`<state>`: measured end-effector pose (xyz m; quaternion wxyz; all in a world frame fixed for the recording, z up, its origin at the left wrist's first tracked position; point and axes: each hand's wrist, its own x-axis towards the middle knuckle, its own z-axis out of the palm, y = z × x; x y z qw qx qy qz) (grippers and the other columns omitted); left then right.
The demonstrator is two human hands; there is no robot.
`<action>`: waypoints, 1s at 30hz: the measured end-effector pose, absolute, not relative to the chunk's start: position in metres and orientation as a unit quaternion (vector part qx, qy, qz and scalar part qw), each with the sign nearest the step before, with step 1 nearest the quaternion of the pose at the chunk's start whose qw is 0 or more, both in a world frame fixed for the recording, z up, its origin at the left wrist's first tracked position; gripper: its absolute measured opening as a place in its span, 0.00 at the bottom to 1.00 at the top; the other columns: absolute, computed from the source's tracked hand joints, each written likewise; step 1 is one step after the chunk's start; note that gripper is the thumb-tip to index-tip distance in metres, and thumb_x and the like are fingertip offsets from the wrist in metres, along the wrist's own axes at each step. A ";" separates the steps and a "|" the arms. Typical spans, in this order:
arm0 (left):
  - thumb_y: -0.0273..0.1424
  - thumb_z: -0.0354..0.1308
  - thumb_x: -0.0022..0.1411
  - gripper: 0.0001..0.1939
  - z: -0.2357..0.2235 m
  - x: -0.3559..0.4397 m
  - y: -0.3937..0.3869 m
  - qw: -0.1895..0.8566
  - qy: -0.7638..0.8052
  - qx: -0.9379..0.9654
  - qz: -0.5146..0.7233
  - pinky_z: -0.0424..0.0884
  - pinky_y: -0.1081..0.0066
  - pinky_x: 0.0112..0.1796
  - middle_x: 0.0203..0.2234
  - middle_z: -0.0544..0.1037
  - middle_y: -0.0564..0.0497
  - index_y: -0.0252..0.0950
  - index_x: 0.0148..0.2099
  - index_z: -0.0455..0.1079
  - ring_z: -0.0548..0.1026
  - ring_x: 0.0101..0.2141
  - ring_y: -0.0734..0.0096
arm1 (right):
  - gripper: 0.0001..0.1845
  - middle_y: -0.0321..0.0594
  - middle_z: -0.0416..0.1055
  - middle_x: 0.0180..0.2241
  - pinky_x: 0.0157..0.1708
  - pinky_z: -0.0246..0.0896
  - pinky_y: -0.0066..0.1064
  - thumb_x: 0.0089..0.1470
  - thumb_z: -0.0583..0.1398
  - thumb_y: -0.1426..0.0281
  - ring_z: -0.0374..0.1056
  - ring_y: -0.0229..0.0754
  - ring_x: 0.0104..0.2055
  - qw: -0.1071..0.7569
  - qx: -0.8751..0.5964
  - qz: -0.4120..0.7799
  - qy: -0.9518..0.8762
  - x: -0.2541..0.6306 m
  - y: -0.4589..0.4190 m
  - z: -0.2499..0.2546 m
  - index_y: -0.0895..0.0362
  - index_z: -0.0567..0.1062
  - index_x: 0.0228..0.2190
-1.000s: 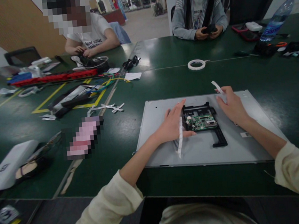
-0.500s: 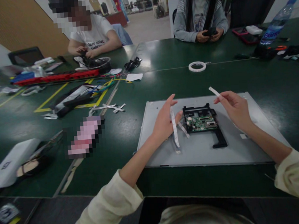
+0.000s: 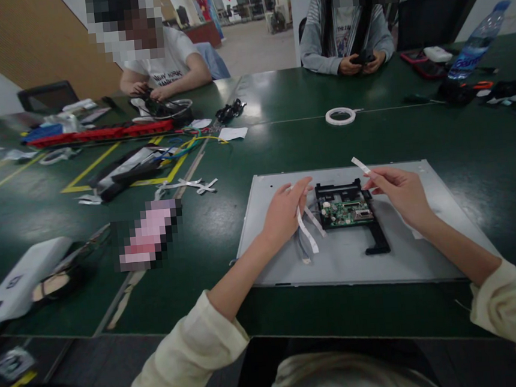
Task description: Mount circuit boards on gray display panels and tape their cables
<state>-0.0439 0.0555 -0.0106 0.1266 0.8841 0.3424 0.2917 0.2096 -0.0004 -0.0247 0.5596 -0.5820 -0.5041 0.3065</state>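
My right hand [image 3: 403, 196] pinches a short strip of white tape [image 3: 360, 164], whose free end points up and left. My left hand [image 3: 284, 212] is over the left part of a grey flat panel [image 3: 417, 261], fingers curled together, with a white tape strip [image 3: 307, 234] hanging from them. Another pale strip [image 3: 315, 221] and some grey wires [image 3: 302, 248] lie beside that hand. Between my hands, a green circuit board [image 3: 347, 211] sits in a black frame [image 3: 379, 240] on the panel. My left fingertips are close to the frame's left edge.
A tape roll [image 3: 340, 116] lies beyond the panel. To the left are a phone [image 3: 150, 233], loose tape strips [image 3: 200, 185], a white device [image 3: 24, 280] and a red strip [image 3: 99, 134]. Two people sit across the green table [image 3: 281, 143]. A water bottle [image 3: 480, 44] stands at the right.
My left fingers have closed together from a spread pose, and the tape strip under them has swung right. My right hand has moved slightly left and down with its strip.
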 end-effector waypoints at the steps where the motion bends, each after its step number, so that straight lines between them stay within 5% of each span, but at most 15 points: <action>1: 0.30 0.39 0.70 0.18 -0.011 -0.044 0.055 0.122 0.342 0.884 0.294 0.65 0.56 0.51 0.45 0.77 0.47 0.37 0.58 0.60 0.74 0.46 0.65 | 0.14 0.38 0.74 0.28 0.30 0.69 0.30 0.53 0.60 0.58 0.70 0.37 0.30 0.559 -0.579 0.308 -0.507 0.209 -0.001 -0.024 0.55 0.78 0.36; 5: 0.32 0.44 0.68 0.20 -0.011 -0.044 0.056 0.107 0.343 0.879 0.314 0.64 0.54 0.52 0.54 0.71 0.46 0.39 0.60 0.57 0.71 0.51 0.61 | 0.14 0.38 0.73 0.29 0.30 0.69 0.29 0.54 0.60 0.59 0.71 0.37 0.32 0.571 -0.556 0.328 -0.507 0.205 -0.003 -0.023 0.55 0.76 0.37; 8: 0.27 0.45 0.65 0.30 -0.011 -0.045 0.056 0.135 0.335 0.871 0.334 0.62 0.55 0.54 0.61 0.61 0.46 0.42 0.67 0.44 0.65 0.56 0.61 | 0.15 0.38 0.73 0.34 0.33 0.69 0.30 0.53 0.61 0.60 0.71 0.38 0.35 0.581 -0.519 0.364 -0.511 0.200 -0.006 -0.019 0.54 0.73 0.41; 11: 0.21 0.44 0.61 0.38 -0.010 -0.042 0.054 0.183 0.316 0.857 0.364 0.59 0.56 0.57 0.65 0.51 0.46 0.44 0.68 0.33 0.62 0.58 0.63 | 0.20 0.39 0.72 0.41 0.42 0.69 0.35 0.51 0.62 0.63 0.71 0.40 0.40 0.576 -0.476 0.396 -0.534 0.191 -0.012 -0.011 0.52 0.68 0.46; 17: 0.20 0.45 0.58 0.42 0.000 -0.027 0.035 0.248 0.274 0.828 0.422 0.56 0.54 0.58 0.67 0.45 0.44 0.44 0.68 0.28 0.59 0.60 0.61 | 0.29 0.42 0.66 0.48 0.53 0.62 0.40 0.49 0.64 0.68 0.66 0.42 0.51 0.542 -0.388 0.484 -0.567 0.166 -0.031 0.001 0.50 0.61 0.51; 24: 0.22 0.45 0.61 0.42 0.005 -0.020 0.017 0.280 0.255 0.832 0.406 0.56 0.51 0.57 0.67 0.39 0.45 0.47 0.68 0.23 0.55 0.62 0.58 | 0.32 0.38 0.66 0.42 0.38 0.68 0.30 0.45 0.67 0.68 0.68 0.32 0.32 0.538 -0.398 0.525 -0.526 0.160 -0.034 -0.001 0.50 0.60 0.50; 30: 0.21 0.46 0.60 0.41 0.002 -0.022 0.019 0.294 0.244 0.834 0.398 0.53 0.50 0.59 0.67 0.44 0.44 0.46 0.68 0.29 0.56 0.62 0.58 | 0.29 0.33 0.67 0.33 0.33 0.67 0.28 0.44 0.67 0.66 0.67 0.33 0.31 0.568 -0.437 0.512 -0.473 0.174 -0.025 -0.001 0.53 0.63 0.47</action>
